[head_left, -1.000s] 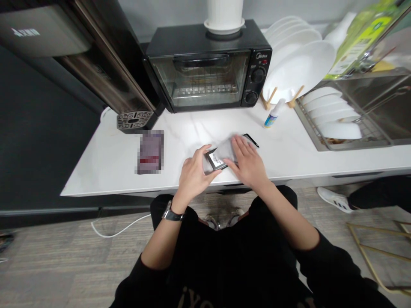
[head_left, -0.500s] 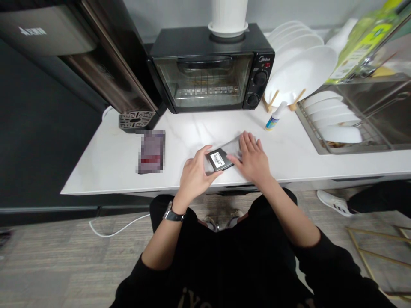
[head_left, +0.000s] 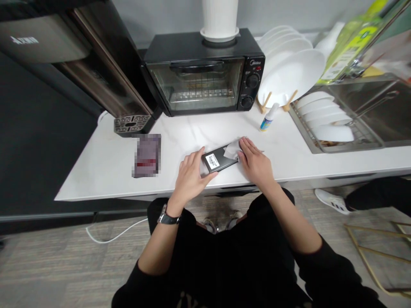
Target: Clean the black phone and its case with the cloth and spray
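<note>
A flat, dark grey rectangular case (head_left: 222,160) with a white barcode label at its left end lies slantwise on the counter. My left hand (head_left: 192,171) grips that left end, thumb along the near edge and fingers at the far side. At the other end my right hand (head_left: 255,162) presses a crumpled white tissue (head_left: 233,150) against the top, its fingers close together. Part of the tissue and the case's right end are hidden beneath the hand. Beyond the right hand stands a small bottle (head_left: 269,117) with a white cap and a blue-yellow label.
On the white counter (head_left: 105,179), a blurred-out flat purple item (head_left: 147,156) lies left. Behind are a drinks dispenser (head_left: 131,124), a toaster oven (head_left: 202,85) and racked white plates (head_left: 290,77). A sink (head_left: 388,107) with a dish basket is right. Another person's shoe (head_left: 332,201) shows below.
My right hand and the tissue have drawn back toward the case's right end, uncovering more of its top. The left hand keeps hold. The whole view has shifted slightly.
</note>
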The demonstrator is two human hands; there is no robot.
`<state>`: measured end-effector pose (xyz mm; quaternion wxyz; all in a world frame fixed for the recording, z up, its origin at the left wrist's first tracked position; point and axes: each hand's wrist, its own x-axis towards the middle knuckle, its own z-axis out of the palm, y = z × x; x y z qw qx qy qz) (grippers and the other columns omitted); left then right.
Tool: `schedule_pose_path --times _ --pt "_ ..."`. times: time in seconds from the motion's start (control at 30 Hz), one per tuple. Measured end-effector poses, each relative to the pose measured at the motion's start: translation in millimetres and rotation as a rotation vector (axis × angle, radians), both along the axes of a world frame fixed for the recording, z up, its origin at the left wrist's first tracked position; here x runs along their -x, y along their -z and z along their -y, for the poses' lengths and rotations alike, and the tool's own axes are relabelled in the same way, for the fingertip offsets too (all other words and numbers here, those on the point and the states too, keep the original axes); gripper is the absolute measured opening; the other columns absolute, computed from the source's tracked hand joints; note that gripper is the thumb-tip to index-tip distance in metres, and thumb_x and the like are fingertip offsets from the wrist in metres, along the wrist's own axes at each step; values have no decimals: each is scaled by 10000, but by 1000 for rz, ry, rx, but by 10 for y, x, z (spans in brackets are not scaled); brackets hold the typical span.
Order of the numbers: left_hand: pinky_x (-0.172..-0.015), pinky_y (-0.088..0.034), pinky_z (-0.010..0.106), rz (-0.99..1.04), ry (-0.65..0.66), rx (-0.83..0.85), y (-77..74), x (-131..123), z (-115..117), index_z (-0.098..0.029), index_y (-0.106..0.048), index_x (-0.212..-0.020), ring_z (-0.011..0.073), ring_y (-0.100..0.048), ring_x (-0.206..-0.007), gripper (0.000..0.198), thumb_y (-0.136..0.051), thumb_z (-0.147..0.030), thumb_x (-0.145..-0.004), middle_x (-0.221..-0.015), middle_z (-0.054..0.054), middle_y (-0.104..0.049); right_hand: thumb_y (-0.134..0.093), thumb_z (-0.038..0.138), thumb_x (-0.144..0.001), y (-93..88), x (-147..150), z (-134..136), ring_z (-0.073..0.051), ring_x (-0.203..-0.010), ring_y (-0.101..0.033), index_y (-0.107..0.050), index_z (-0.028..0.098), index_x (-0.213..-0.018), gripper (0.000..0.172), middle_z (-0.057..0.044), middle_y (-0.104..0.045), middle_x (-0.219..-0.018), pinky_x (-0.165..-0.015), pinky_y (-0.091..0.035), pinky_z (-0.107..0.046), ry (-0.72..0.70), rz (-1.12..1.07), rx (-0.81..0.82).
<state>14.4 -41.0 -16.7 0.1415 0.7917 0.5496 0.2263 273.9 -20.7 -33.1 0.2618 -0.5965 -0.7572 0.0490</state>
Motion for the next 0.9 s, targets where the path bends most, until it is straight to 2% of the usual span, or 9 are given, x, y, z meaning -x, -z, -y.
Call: schedule_pose_path --times 0.17,0.33,0.4,0.5,0.63,0.7,0.77,0.83,0.9 --pt "-1241 -384 542 0 -27 -71 66 -8 -33 -148 -497 -1466 369 -480 -1433 724 -693 -612 -945 -1507 201 -527 -361 286 -1092 -41 41 24 -274 -1468 -584 -621 183 -1491 488 -95 -606 -1567 -1124 -579 -464 88 -66 29" --pt "-1154 -483 540 149 -39 -68 94 39 -22 -201 -395 -1471 350 -598 -1353 696 -724 -502 -936 -1457 179 -601 -346 351 -1099 -40 -8 7 -334 -1150 -783 -623 204 -1498 507 -126 -740 -1393 -958 -620 -448 176 -159 70" --pt "-1029 -563 503 196 -91 -20 96 45 13 -224 -357 -1471 332 -687 -1235 645 -683 -453 -964 -1366 158 -669 -332 388 -1105 -26 -20 7 -341 -1078 -799 -623 200 -1497 523 -139 -773 -1331 -902 -610 -428 183 -164 70" --pt "-838 -602 428 175 -110 29 102 31 66 -233 -431 -1379 308 -763 -1019 428 -561 -462 -1041 -1142 112 -758 -314 468 -1116 -11 -52 3 -323 -969 -798 -660 207 -1442 542 -138 -820 -1206 -818 -579 -396 171 -206 51" --pt "-735 -575 362 39 -106 -20 110 0 103 -231 -506 -1344 287 -777 -865 374 -472 -502 -1089 -955 70 -778 -271 612 -1112 -61 -129 -48 -232 -673 -687 -765 187 -1058 654 -69 -756 -738 -655 -503 -328 243 -404 -40" --pt "-755 -572 352 -17 -91 -67 107 -11 120 -227 -516 -1390 281 -783 -886 397 -453 -492 -1102 -968 72 -782 -244 616 -1114 -117 -121 -75 -233 -757 -710 -757 183 -1049 674 -86 -772 -811 -701 -536 -340 309 -483 -130" --pt "-787 -575 354 -47 -58 -103 102 -18 139 -213 -520 -1433 282 -787 -936 425 -433 -480 -1114 -1013 90 -788 -243 561 -1125 -176 -29 -69 -283 -1087 -746 -734 186 -1242 629 -140 -805 -1138 -896 -588 -421 269 -456 -183" --pt "-816 -580 358 -60 -25 -124 104 -20 153 -189 -522 -1459 285 -786 -982 452 -414 -469 -1121 -1064 116 -789 -259 472 -1133 -230 160 -2 -310 -1457 -571 -674 209 -1406 563 -125 -705 -1448 -1144 -507 -532 111 -341 -194" --pt "-839 -586 368 -69 -7 -126 121 -17 158 -162 -537 -1459 288 -783 -994 459 -409 -445 -1121 -1075 138 -787 -289 387 -1132 -271 415 125 -291 -1605 -388 -640 233 -1469 510 -67 -642 -1547 -1288 -356 -590 -89 -202 -195"
